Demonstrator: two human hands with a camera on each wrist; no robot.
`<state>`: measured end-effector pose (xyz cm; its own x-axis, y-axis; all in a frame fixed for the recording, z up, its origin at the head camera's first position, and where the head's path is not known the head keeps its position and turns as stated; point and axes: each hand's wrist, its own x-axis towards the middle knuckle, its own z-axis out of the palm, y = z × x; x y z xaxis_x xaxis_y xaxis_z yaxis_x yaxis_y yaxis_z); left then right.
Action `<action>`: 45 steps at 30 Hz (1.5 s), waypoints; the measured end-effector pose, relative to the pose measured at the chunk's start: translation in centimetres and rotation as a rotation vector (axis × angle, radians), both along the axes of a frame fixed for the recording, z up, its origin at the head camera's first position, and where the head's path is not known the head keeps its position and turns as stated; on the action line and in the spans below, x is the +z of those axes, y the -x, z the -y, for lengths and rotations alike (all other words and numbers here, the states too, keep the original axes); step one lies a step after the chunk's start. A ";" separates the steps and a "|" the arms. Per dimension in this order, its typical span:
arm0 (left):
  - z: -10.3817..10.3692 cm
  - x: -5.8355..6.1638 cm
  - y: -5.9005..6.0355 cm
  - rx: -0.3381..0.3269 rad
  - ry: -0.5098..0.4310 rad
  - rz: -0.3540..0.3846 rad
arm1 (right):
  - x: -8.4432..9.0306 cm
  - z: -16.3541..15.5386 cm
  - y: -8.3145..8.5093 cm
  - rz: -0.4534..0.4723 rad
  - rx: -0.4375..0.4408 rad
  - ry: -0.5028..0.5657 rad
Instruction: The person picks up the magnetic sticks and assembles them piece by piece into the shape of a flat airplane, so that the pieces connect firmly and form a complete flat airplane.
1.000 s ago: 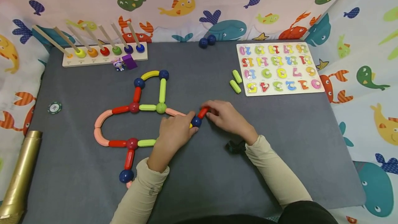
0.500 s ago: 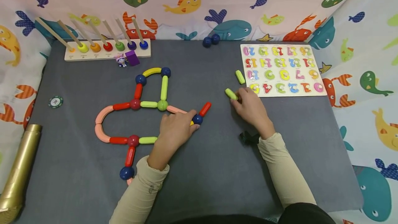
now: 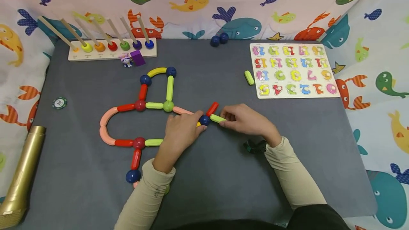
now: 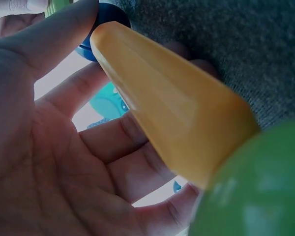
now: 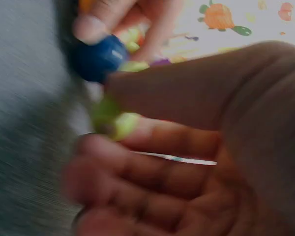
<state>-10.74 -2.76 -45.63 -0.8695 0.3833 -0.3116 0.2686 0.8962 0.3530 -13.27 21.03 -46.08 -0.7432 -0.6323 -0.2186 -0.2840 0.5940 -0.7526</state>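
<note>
My left hand [image 3: 182,134] pinches a blue ball [image 3: 204,120] between thumb and fingers, at the right end of a figure built of coloured sticks and balls. A yellow stick [image 4: 172,98] runs from that ball to a green ball [image 4: 265,187], large in the left wrist view. A red stick [image 3: 212,108] juts up and right from the blue ball. My right hand [image 3: 247,120] pinches a light green stick [image 3: 217,118], its end right at the ball. A pink stick [image 3: 183,110] leads from the figure's upper green ball [image 3: 168,106] toward my left hand, which hides part of the figure.
One loose green stick [image 3: 249,77] lies beside a number puzzle board [image 3: 260,96]. Two blue balls [image 3: 215,41] sit at the back edge. A wooden peg stand [image 3: 112,55], a purple block [image 3: 138,58], a small figurine [image 3: 126,60], a chip [image 3: 59,103] and a gold tube [image 3: 23,173] are leftward.
My right hand let go of the red stick, picked up a green stick near the puzzle board and brought it back left to the blue ball. My left hand stayed at the ball.
</note>
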 end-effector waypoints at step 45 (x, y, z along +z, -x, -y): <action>-0.5 -0.2 0.0 0.007 0.034 0.020 | -2.6 0.3 4.9 0.119 -0.295 0.097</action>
